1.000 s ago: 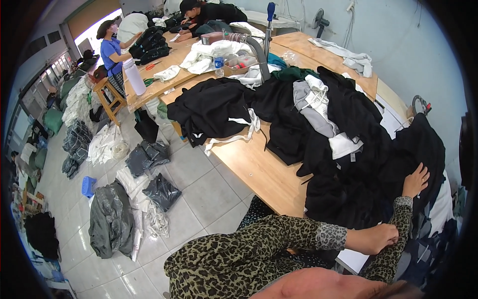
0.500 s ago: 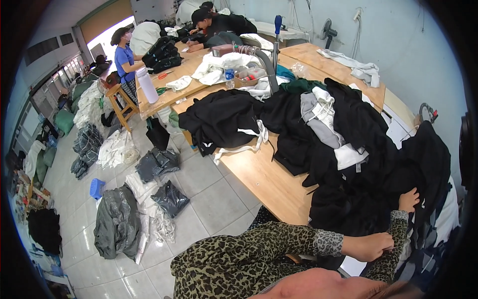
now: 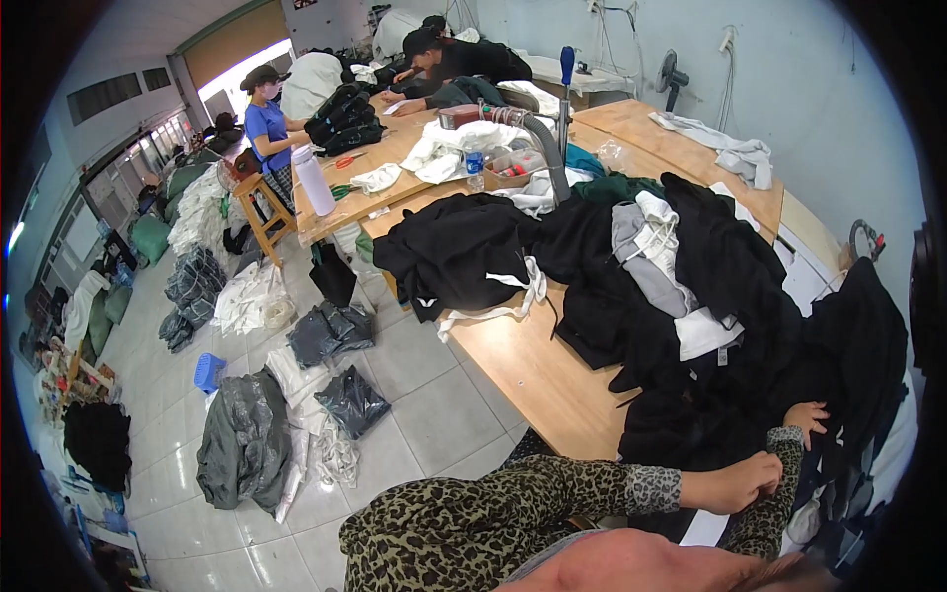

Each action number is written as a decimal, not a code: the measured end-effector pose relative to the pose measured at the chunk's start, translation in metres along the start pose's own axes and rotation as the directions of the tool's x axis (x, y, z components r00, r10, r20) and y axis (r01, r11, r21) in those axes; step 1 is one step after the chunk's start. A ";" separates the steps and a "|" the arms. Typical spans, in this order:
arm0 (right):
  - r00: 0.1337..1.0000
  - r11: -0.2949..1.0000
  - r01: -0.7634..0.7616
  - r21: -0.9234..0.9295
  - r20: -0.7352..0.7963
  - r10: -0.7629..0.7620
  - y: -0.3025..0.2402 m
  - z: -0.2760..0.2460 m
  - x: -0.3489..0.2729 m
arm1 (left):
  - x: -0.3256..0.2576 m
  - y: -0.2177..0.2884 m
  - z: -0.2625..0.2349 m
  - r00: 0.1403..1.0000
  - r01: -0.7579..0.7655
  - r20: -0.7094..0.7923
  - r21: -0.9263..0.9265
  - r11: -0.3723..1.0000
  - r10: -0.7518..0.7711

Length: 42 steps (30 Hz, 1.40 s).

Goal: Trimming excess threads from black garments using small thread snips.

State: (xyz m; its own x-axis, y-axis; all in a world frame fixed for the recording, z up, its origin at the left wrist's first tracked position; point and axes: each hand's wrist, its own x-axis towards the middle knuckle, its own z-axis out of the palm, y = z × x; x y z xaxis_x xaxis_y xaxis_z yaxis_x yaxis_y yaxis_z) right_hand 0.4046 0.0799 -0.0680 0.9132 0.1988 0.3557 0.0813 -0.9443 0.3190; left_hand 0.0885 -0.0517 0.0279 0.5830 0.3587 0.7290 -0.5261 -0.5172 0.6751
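Note:
My left hand (image 3: 738,483) is closed, its fingertips against the leopard-print sleeve (image 3: 775,493) of my right forearm. Whether it pinches the sleeve or something small, I cannot make out. Farther out, my right hand (image 3: 808,420) rests with its fingers stretched out against black garments (image 3: 850,355) hanging at the right end of the table. The heap of black clothing (image 3: 691,405) spreads over the table just beyond both hands. On it lie a grey and white garment (image 3: 651,252) and a white piece with a label (image 3: 705,335).
The wooden table (image 3: 523,370) runs away to the left, with a black garment with white drawstrings (image 3: 464,252) on it. A clamp stand with a blue handle (image 3: 567,69) rises behind. Bagged clothes (image 3: 242,444) lie on the floor. Two people (image 3: 266,128) (image 3: 464,64) work at the far table.
The whole view has shifted slightly, so the scene sits lower and farther right. My right hand's fingers now point more to the right. My left hand stays by the right sleeve.

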 end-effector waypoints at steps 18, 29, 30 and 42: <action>0.960 0.987 0.040 -0.154 -0.269 -0.081 0.011 0.002 -0.022 | 0.005 -0.011 -0.003 0.899 0.422 0.190 -0.134 0.896 -0.395; 0.943 0.995 0.076 -0.071 -0.319 -0.095 0.012 0.014 -0.021 | 0.003 -0.006 0.010 0.954 0.299 0.068 -0.105 0.948 -0.293; 0.940 0.996 0.069 -0.058 -0.331 -0.084 0.013 0.014 -0.020 | 0.004 -0.003 0.007 0.930 0.359 0.131 -0.121 0.925 -0.344; 0.945 0.993 0.112 -0.026 -0.305 -0.115 0.018 0.015 -0.019 | -0.010 0.007 0.026 0.980 0.197 0.008 0.002 0.980 -0.197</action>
State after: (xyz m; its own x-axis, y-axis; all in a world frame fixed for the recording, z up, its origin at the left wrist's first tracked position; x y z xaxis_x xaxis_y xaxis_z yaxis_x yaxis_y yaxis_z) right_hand 0.3951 0.0551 -0.0821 0.7322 0.3767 0.5675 0.1729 -0.9087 0.3800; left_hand 0.0953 -0.0793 0.0218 0.6801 0.4475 0.5807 -0.3995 -0.4379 0.8054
